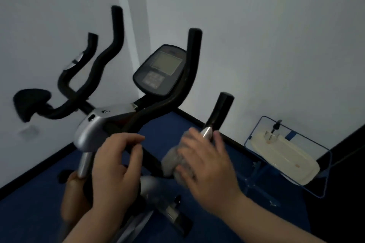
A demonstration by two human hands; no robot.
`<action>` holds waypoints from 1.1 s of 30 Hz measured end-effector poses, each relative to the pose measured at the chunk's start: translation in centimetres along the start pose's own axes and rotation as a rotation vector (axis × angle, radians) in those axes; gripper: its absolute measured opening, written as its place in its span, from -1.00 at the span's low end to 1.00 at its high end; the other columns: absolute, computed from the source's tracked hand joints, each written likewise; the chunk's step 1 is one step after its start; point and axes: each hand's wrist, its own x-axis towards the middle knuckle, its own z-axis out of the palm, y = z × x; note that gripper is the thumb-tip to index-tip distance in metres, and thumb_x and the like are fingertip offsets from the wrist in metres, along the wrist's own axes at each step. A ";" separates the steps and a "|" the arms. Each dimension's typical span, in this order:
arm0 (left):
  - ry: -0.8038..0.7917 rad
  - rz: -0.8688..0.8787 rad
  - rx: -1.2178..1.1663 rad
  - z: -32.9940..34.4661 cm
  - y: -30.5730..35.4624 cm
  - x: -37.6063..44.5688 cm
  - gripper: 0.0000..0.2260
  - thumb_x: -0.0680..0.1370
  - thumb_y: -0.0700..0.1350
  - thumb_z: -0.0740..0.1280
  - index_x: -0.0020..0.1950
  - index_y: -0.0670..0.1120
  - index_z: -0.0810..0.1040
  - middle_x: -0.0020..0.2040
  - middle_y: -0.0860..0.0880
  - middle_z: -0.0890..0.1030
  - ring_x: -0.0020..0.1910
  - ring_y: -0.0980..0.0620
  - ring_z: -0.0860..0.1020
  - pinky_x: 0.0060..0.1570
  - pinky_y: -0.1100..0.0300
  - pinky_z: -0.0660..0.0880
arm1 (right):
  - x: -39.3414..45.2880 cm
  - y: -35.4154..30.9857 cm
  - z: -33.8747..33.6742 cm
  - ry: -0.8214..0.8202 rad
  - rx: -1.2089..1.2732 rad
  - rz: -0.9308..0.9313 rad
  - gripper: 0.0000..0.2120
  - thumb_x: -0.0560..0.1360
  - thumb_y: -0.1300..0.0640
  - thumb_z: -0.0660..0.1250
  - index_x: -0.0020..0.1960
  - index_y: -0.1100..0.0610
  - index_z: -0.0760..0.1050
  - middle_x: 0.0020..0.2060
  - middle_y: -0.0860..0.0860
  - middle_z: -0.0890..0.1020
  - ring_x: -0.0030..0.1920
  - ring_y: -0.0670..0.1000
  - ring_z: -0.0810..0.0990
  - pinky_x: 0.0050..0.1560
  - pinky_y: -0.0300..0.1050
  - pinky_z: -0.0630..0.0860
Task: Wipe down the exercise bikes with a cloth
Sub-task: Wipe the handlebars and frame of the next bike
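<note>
A grey cloth (175,161) is pressed against the right-hand handlebar (219,112) of an exercise bike (102,124), bunched under the person's right hand (207,165), whose fingers close around cloth and bar just below a silver grip sensor (206,132); the left hand (116,165), left of the cloth, curls loosely over the bike's black frame, fingers bent and thumb apart, its grip not fully visible; above the cloth, the console (160,71) tilts toward the camera between the upright bars; beyond the bike's left side, a second bike's handlebars (87,77) stand against the white wall; right of the cloth, a blue wire-framed stand (324,163) holds a cream-coloured object (286,156) on the blue floor (29,215).
</note>
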 end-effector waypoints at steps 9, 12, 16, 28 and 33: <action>0.158 -0.216 0.261 -2.7 -4.6 -2.5 -0.72 0.56 -0.01 0.12 0.07 -0.08 0.57 0.09 0.05 0.52 0.07 0.00 0.51 0.09 -0.10 0.46 | 4.3 -3.0 -0.3 -0.557 -0.232 -0.171 -0.53 0.60 -0.11 -0.10 0.18 0.16 0.42 -0.07 0.06 0.60 -0.12 0.07 0.55 0.12 -0.07 0.35; 0.227 -0.294 0.142 -2.1 -5.2 -2.7 -0.73 0.55 0.03 0.12 0.07 -0.04 0.53 0.07 0.17 0.43 0.06 0.09 0.49 0.05 -0.05 0.49 | 8.1 -4.8 2.7 -0.628 -0.065 -0.010 -0.60 0.63 -0.12 -0.10 0.18 0.16 0.31 -0.02 0.10 0.58 -0.10 0.13 0.55 -0.18 -0.08 0.25; 0.215 -0.247 0.165 -2.1 -5.6 -2.9 -0.83 0.56 0.04 0.12 0.05 0.08 0.47 0.06 0.28 0.39 0.00 0.26 0.43 -0.06 0.21 0.38 | 9.3 -4.6 3.5 -0.694 0.023 0.034 -0.64 0.63 -0.14 -0.04 0.20 0.12 0.26 -0.02 0.09 0.58 -0.15 0.10 0.52 -0.23 -0.06 0.29; 0.099 -0.180 0.180 -2.8 -4.5 -2.3 -0.83 0.56 -0.05 0.16 0.01 0.01 0.54 0.03 0.19 0.47 -0.01 0.14 0.49 -0.03 -0.03 0.48 | 5.0 -5.1 3.0 -0.352 -0.229 -0.039 -0.60 0.51 -0.05 0.28 0.27 0.12 0.44 -0.16 0.03 0.62 -0.17 0.06 0.61 0.23 -0.01 0.42; -0.162 0.010 0.168 -0.7 0.1 0.1 -0.79 0.52 0.09 0.17 0.09 0.09 0.49 0.00 0.22 0.46 -0.02 0.19 0.44 -0.03 0.18 0.36 | 1.5 4.4 -2.0 -0.235 -0.218 -0.436 -0.59 0.49 0.05 0.30 0.34 0.02 0.42 0.23 0.00 0.56 0.33 0.05 0.43 0.49 0.07 0.06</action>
